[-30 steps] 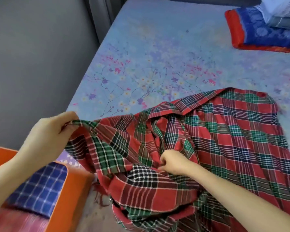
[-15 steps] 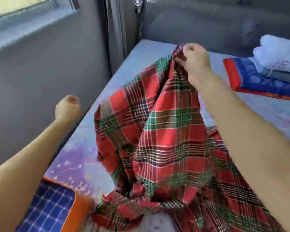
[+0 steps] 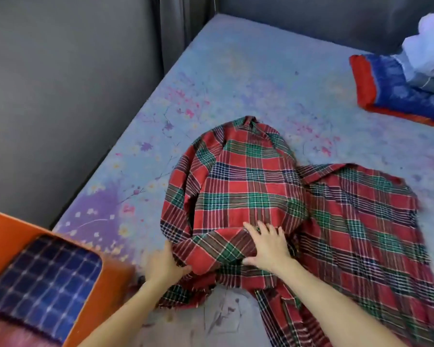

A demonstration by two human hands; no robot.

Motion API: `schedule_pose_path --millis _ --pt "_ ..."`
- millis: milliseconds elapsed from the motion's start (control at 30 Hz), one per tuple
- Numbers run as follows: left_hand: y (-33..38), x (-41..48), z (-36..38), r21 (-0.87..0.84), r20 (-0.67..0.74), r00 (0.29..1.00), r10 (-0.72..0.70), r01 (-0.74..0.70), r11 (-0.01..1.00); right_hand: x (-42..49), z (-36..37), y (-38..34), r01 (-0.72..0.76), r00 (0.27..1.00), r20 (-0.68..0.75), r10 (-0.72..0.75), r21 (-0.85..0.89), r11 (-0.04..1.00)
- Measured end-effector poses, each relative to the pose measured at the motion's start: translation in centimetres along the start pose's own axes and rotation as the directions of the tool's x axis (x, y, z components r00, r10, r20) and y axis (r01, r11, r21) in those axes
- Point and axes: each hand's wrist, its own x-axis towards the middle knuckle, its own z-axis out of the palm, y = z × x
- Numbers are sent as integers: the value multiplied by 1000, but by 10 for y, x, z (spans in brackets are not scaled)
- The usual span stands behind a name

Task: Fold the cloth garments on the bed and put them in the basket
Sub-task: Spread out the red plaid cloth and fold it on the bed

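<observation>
The red plaid cloth [image 3: 256, 194], which I held up in the air a moment ago, now lies on the bed [image 3: 236, 78] near its front edge, half doubled over. My right hand [image 3: 267, 246] presses it flat with straight fingers, my left hand [image 3: 164, 262] pinches its left edge. I think the first fold is made; the orange basket [image 3: 105, 284] waits at the front left corner.

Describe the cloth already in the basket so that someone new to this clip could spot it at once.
Start at the bed with its pale floral sheet, then drop to the orange basket at its near left corner. Inside lies the folded cloth: dark blue with a thin white grid, unlike the red and green plaid cloth under both hands.
</observation>
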Motion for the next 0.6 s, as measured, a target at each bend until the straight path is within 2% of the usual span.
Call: schedule_pose_path --millis 67,100,167,233,300,333,400,467,533,600 --pt "-3 -9 25 -194 -41 975 -218 206 959 -7 33 -22 55 997 -35 -61 -152 987" --pt "-6 -12 38 -336 -20 939 -345 318 886 -8 45 -32 71 995 -53 -82 -191 979" --pt "-13 -10 60 -579 108 849 -518 477 662 -7 53 -45 69 991 -96 -93 -227 971" --pt "-22 -6 81 -710 271 807 -524 536 458 -4 54 -49 53 970 -222 -101 -213 976" --pt "-23 -14 94 -796 410 782 -470 558 235 -4 58 -44 84 911 -379 -162 -212 974" --pt "-24 -20 98 -818 475 766 -434 566 104 -9 62 -42 111 885 -422 -196 -217 970" --pt "-27 -26 111 -797 581 729 -363 599 -74 -21 75 -40 163 866 -435 -246 -219 962" --pt "-28 -31 119 -765 639 695 -329 618 -180 -34 97 -41 189 905 -349 -243 -182 965" --pt "-33 -26 128 -770 638 698 -324 579 -270 -39 114 -45 145 945 -272 -183 -156 977" --pt "-41 -17 140 -799 600 710 -369 506 -325 -34 120 -53 100 949 -283 -140 -152 983"
